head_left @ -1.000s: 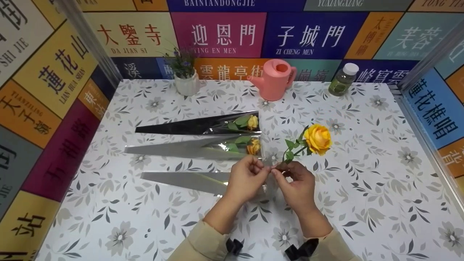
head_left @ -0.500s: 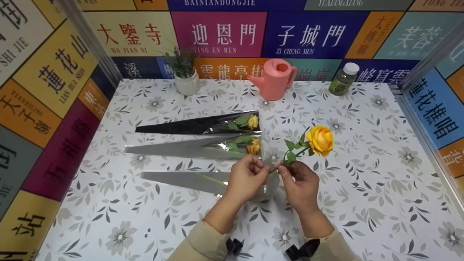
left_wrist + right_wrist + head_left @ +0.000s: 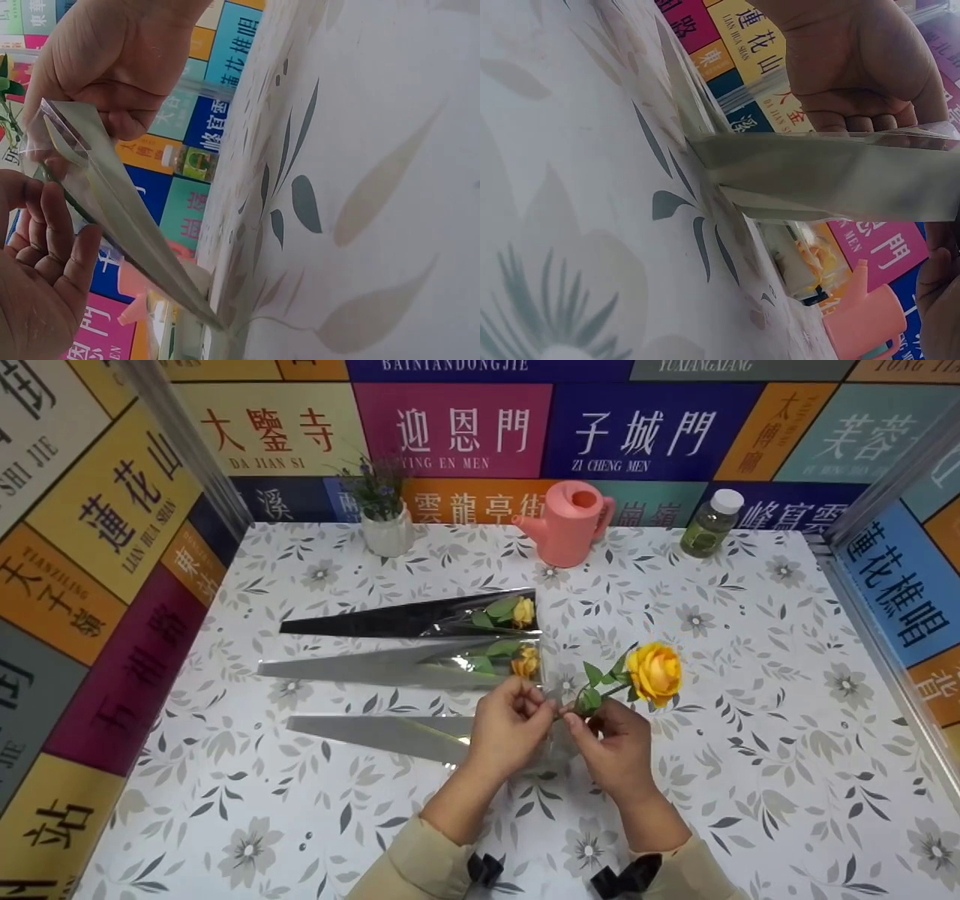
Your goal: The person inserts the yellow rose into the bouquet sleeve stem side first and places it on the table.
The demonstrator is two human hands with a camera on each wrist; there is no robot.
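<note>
A yellow rose (image 3: 654, 675) with green leaves slants out to the right of my right hand (image 3: 616, 742). That hand pinches its stem between thumb and fingers, just below the leaves. My left hand (image 3: 510, 727) pinches the open end of a grey-and-clear flower sleeve (image 3: 337, 733), its tip pointing left. Part of the green stem (image 3: 424, 730) shows through the sleeve's clear side. The two hands' fingertips almost meet at the sleeve mouth. In the left wrist view the sleeve (image 3: 142, 232) runs tilted down between both hands. Fingers partly hide the mouth.
Beyond the hands lie a grey sleeve (image 3: 360, 670) and a black sleeve (image 3: 360, 619), each with a yellow rose inside. At the back stand a potted plant (image 3: 386, 529), a pink watering can (image 3: 566, 529) and a white-capped jar (image 3: 709, 525). Printed walls enclose the flowered tabletop (image 3: 765, 780).
The rose head first shifted right, then came back left and lower with my right hand. The sleeve has slid slightly left; my left hand has barely moved.
</note>
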